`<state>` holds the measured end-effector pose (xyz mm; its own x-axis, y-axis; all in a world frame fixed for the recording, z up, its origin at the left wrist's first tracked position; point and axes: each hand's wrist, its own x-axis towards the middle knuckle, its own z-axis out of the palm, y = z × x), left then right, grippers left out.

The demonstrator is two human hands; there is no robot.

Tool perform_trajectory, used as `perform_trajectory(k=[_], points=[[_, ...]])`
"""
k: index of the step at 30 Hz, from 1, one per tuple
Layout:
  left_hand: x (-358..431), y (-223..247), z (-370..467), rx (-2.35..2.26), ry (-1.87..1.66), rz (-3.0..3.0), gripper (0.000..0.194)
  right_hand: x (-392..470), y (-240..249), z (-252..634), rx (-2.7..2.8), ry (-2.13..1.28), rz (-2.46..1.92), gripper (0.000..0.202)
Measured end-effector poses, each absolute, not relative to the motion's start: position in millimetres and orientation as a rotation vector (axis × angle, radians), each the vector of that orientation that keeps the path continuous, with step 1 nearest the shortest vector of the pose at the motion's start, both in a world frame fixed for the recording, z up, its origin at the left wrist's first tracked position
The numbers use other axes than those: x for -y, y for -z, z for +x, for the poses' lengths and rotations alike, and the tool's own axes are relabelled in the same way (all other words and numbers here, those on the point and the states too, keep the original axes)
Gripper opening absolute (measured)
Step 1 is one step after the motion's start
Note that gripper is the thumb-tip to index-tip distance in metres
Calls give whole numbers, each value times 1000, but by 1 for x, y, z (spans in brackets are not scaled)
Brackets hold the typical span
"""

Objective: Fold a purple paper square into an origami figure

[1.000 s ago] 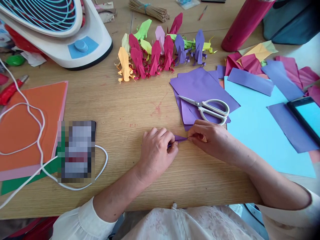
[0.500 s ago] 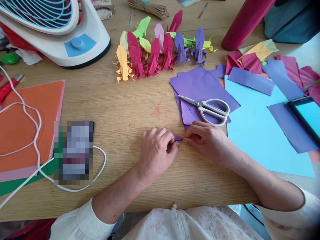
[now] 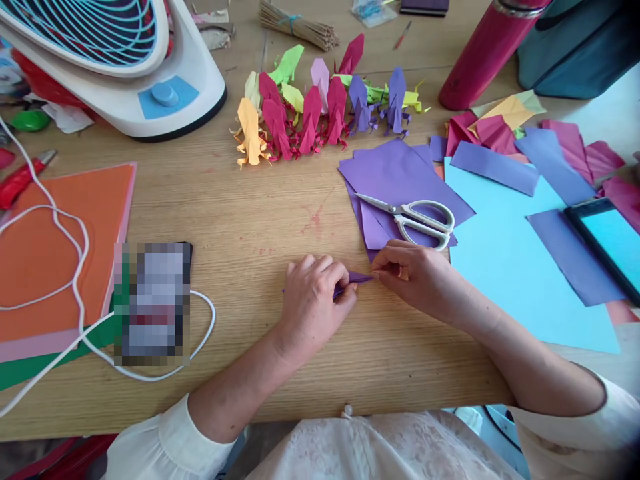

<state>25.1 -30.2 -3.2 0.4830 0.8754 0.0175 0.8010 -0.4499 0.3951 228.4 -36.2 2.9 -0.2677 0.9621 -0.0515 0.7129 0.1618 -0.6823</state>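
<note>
A narrow piece of folded purple paper (image 3: 358, 277) lies low on the wooden table, mostly hidden under my left hand (image 3: 317, 293). That hand is closed on it, thumb and fingers pinching near its right part. My right hand (image 3: 415, 277) pinches the paper's pointed right tip between thumb and forefinger. Just beyond my right hand, white-handled scissors (image 3: 425, 223) rest on a stack of purple paper sheets (image 3: 400, 167). Farther back stand several folded paper figures (image 3: 310, 120) in yellow, green, crimson, pink and purple.
A white fan (image 3: 175, 80) stands back left, above orange sheets (image 3: 55, 247) and a phone (image 3: 155, 300) with a white cable. At right are a light blue sheet (image 3: 515, 267), a dark-framed device (image 3: 610, 233), paper scraps (image 3: 495, 167) and a crimson bottle (image 3: 480, 60).
My right hand has shifted slightly right along the purple paper's tip, so a bit more of the point shows. My left hand stays in place on the paper. The camera view has tilted slightly.
</note>
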Motion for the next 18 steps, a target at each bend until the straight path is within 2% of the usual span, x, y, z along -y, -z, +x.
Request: perform_trajectory(k=[8,18], points=[[30,4,24,-1400,-307,2415,16,35,-1,229,2069,-865,-1572,8],[31,2,25,-1425,-292,2402,16,34,-2,221,2114,-777,-1648,17]])
